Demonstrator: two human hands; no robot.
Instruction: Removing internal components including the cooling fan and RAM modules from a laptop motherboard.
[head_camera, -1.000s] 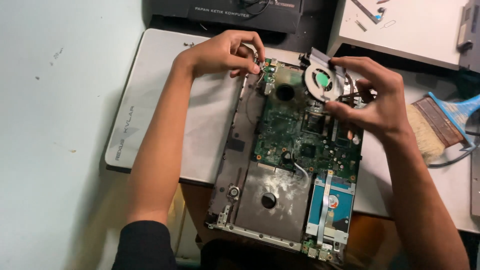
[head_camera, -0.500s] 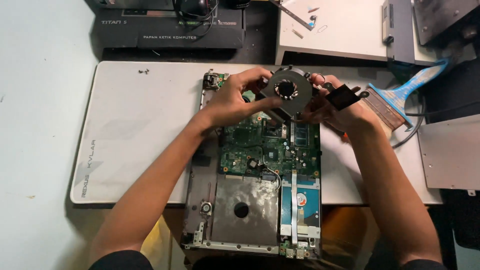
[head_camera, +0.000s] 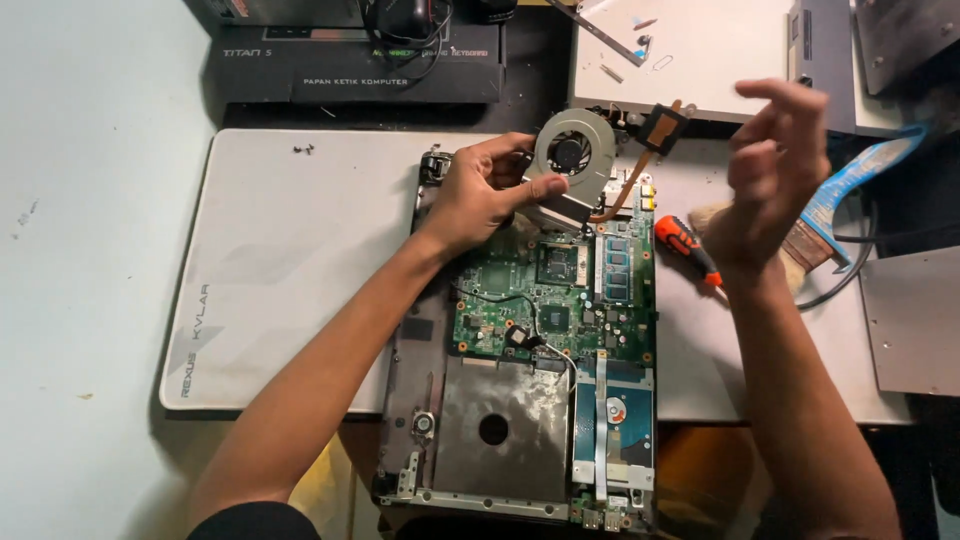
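Left hand (head_camera: 487, 190) is what I see clamped on the cooling fan assembly (head_camera: 572, 158), thumb across the finned metal block below the round fan housing, fingers behind it. I see the assembly lifted above the top edge of the opened laptop chassis (head_camera: 420, 330), tilted so the fan face looks up at the camera. Its copper heat pipe (head_camera: 622, 195) curves off to the right and ends in a small square copper plate (head_camera: 664, 127).

My right hand (head_camera: 770, 175) hangs in the air to the right of the fan, fingers loosely spread and holding nothing; it is motion-blurred.

Below the left hand lies the green motherboard (head_camera: 545, 300), bare, with a memory module (head_camera: 617, 268) at its right side. Further down I see a grey metal plate with a round hole (head_camera: 495, 425) and a hard drive (head_camera: 627, 415) beside it.

The laptop sits on a white desk mat (head_camera: 290, 260) on the surface. An orange-handled screwdriver (head_camera: 688, 248) lies just right of the laptop, near a blue-handled brush (head_camera: 835, 205).
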